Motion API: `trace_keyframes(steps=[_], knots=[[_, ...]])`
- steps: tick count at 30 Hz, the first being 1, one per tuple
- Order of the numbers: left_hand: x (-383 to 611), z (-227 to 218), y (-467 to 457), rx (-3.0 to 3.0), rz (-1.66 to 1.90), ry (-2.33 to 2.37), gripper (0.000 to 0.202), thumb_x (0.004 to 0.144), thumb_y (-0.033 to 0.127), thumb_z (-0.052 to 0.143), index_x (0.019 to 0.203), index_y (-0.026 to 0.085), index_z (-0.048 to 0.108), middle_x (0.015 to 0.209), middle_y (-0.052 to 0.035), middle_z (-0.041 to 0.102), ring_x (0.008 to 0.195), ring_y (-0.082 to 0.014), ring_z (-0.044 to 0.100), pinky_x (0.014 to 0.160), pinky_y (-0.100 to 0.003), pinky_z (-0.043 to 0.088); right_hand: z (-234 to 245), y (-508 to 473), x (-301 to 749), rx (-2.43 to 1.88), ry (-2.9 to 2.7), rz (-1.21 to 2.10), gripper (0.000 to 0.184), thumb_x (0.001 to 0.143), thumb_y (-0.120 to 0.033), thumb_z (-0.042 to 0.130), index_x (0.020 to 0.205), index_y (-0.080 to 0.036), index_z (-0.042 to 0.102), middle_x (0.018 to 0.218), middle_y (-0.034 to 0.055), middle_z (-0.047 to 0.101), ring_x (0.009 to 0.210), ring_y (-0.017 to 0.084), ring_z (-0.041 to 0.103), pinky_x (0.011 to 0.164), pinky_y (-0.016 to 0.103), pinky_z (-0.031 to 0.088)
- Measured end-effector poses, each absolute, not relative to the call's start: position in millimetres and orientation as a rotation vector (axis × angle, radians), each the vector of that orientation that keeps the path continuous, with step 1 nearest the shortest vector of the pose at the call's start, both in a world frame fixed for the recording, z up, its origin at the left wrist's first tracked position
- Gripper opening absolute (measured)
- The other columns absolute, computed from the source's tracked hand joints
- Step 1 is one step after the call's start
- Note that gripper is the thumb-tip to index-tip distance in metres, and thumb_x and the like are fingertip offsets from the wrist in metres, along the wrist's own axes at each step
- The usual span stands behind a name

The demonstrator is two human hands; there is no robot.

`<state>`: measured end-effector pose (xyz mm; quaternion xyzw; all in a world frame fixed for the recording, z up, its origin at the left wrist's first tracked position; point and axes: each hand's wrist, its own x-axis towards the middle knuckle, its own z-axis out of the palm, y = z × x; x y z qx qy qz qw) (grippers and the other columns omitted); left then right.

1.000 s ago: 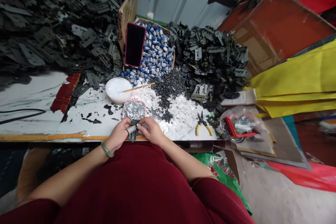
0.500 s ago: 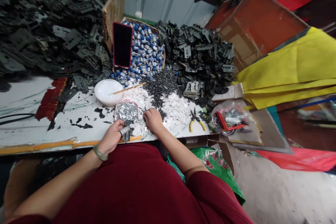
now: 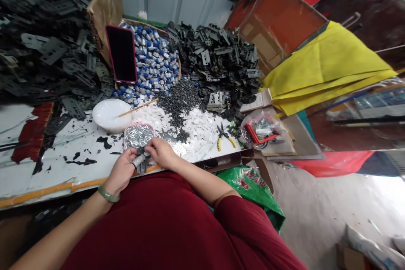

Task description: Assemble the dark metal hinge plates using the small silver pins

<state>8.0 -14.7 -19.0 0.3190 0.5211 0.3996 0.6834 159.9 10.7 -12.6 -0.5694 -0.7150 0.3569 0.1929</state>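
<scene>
At the table (image 3: pixel 47 164) edge, fingers hide most of a small dark part (image 3: pixel 141 163), so its shape is unclear. The left hand (image 3: pixel 122 172) pinches it tight. The right hand (image 3: pixel 162 154), at its 2 o'clock, touches it, though I cannot tell whether it grips. The foil tray (image 3: pixel 138 135) lies at 12 o'clock.

A small assembly workshop: bench (image 3: pixel 47 164) heaped with black plastic parts (image 3: pixel 218 55), blue-capped components (image 3: pixel 152 63), pliers (image 3: pixel 224 136).
</scene>
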Motion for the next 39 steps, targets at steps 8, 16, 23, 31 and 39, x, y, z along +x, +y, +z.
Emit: trace_keyframes(steps=[8, 16, 23, 31, 39], knots=[[4, -14, -17, 0.832, 0.861, 1.226, 0.037, 0.049, 0.027, 0.078, 0.072, 0.020, 0.051, 0.061, 0.0049, 0.059, 0.055, -0.0124, 0.056, 0.055, -0.023, 0.045, -18, 1, 149, -1.627, -1.764, 1.120, 0.012, 0.085, -0.030, 0.059, 0.079, -0.020, 0.056, 0.071, -0.0032, 0.058, 0.065, 0.011, 0.053, 0.062, 0.021, 0.040], [2, -18, -18, 0.881, 0.771, 1.151, 0.033, 0.053, 0.025, 0.076, 0.076, 0.020, 0.053, 0.064, 0.0033, 0.063, 0.057, -0.0133, 0.058, 0.052, -0.022, 0.045, -23, 8, 212, -1.449, -1.833, 1.162, 0.008, 0.081, -0.024, 0.063, 0.077, -0.017, 0.059, 0.077, -0.0005, 0.060, 0.072, 0.011, 0.055, 0.069, 0.022, 0.044], [9, -15, -18, 0.788, 0.799, 1.161, 0.030, 0.050, 0.019, 0.074, 0.071, 0.019, 0.053, 0.060, 0.0042, 0.062, 0.055, -0.0122, 0.058, 0.051, -0.021, 0.045, -16, 25, 299, -2.112, -1.940, 0.354, 0.006, 0.083, -0.019, 0.058, 0.082, -0.019, 0.065, 0.086, 0.0067, 0.059, 0.087, 0.020, 0.054, 0.077, 0.030, 0.042], [11, -19, -19, 0.768, 0.783, 1.149, 0.027, 0.054, 0.019, 0.072, 0.075, 0.018, 0.055, 0.067, 0.0015, 0.066, 0.057, -0.0119, 0.059, 0.052, -0.021, 0.047, -20, 33, 288, -1.975, -2.087, 0.336, 0.007, 0.082, -0.019, 0.062, 0.075, -0.020, 0.063, 0.084, 0.0067, 0.056, 0.086, 0.021, 0.050, 0.078, 0.032, 0.041], [14, -14, -12, 0.916, 0.779, 1.052, 0.033, 0.057, 0.013, 0.066, 0.089, 0.018, 0.064, 0.086, -0.0047, 0.072, 0.082, -0.0201, 0.067, 0.076, -0.032, 0.052, 13, 18, 213, -1.066, -2.340, 0.916, 0.011, 0.084, -0.029, 0.063, 0.079, -0.019, 0.063, 0.098, 0.0053, 0.057, 0.097, 0.017, 0.050, 0.089, 0.031, 0.040]])
